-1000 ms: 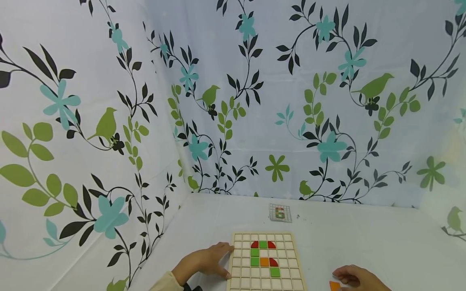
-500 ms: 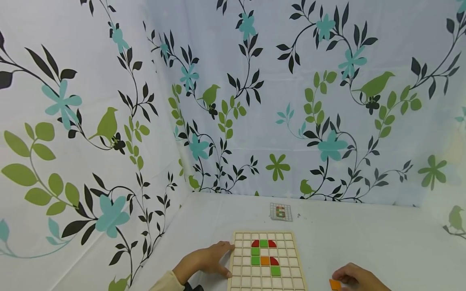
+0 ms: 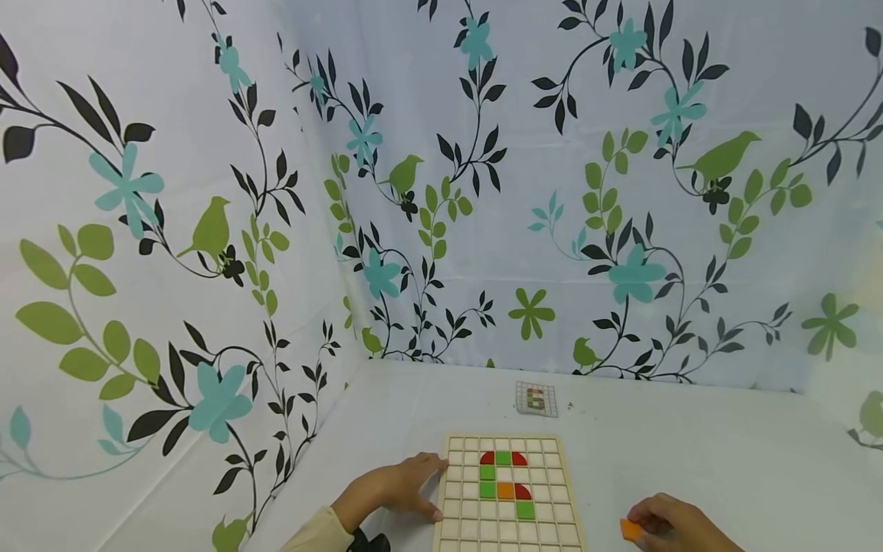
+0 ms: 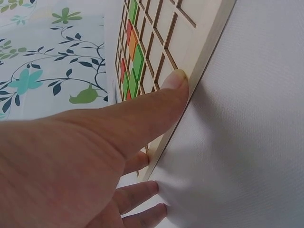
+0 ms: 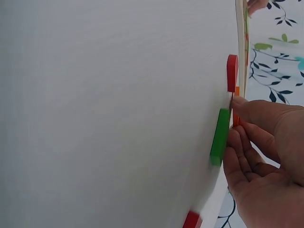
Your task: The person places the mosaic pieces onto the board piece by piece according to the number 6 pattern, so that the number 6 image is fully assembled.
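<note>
A wooden grid board (image 3: 469, 510) lies on the white table, with red, green and orange tiles set in its middle cells. My left hand (image 3: 403, 488) rests along its left edge; in the left wrist view the thumb (image 4: 173, 88) presses on the board's rim and the other fingers touch the side. To the right of the board, my right hand (image 3: 679, 525) pinches an orange square tile (image 3: 630, 530) between thumb and fingers. The right wrist view shows this tile (image 5: 236, 109) mostly covered by the fingers.
Close to the right hand, a red tile (image 5: 232, 73), a green tile (image 5: 219, 137) and another red piece (image 5: 192, 220) lie on the table. Beyond the board is a small card (image 3: 536, 399) printed with a coloured grid pattern. A patterned curtain (image 3: 441, 230) hangs behind.
My right hand has closed its pinch on the orange tile and shifted it slightly left and up. The left hand stays at the board's edge. The head view has shifted a little.
</note>
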`<action>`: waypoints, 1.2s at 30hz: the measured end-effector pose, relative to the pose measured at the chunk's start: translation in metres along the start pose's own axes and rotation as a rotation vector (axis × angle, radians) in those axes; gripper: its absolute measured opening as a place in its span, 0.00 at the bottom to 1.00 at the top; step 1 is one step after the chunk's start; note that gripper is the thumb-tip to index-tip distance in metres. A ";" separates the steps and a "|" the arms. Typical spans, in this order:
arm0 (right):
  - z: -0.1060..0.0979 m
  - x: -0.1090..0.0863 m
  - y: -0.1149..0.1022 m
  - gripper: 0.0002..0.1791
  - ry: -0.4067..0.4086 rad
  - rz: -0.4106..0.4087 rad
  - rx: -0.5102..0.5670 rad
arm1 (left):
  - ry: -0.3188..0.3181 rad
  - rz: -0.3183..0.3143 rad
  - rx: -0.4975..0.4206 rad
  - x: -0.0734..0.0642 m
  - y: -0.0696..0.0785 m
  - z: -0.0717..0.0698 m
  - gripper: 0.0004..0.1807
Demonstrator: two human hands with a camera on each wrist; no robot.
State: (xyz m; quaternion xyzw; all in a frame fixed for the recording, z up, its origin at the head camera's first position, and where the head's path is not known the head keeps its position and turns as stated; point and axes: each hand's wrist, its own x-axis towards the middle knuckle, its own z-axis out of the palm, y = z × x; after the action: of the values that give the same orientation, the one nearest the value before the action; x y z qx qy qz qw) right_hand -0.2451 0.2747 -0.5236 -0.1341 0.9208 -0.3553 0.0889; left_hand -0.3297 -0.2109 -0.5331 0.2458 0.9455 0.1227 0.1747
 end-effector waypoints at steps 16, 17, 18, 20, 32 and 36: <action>0.028 0.035 -0.066 0.09 0.079 -0.119 -0.006 | -0.015 -0.033 -0.007 -0.009 0.015 -0.009 0.50; 0.031 0.037 -0.070 0.09 0.073 -0.130 0.002 | -0.014 -0.024 0.006 -0.005 0.008 -0.005 0.50; 0.033 0.039 -0.074 0.09 0.064 -0.155 0.009 | -0.011 -0.033 0.000 -0.006 0.012 -0.006 0.50; 0.039 0.044 -0.084 0.08 0.045 -0.190 0.023 | -0.010 -0.033 0.008 -0.010 0.016 -0.010 0.49; 0.067 0.064 -0.127 0.08 -0.049 -0.365 0.050 | -0.009 -0.064 -0.011 -0.037 0.055 -0.035 0.46; 0.076 0.069 -0.136 0.10 -0.060 -0.419 0.033 | -0.015 -0.064 0.011 -0.033 0.051 -0.032 0.46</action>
State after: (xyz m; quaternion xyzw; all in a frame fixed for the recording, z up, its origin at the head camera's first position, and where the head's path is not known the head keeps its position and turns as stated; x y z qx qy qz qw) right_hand -0.2663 0.1088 -0.4918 -0.3316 0.8639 -0.3768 0.0428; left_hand -0.2933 -0.1892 -0.4792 0.2170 0.9523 0.1100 0.1843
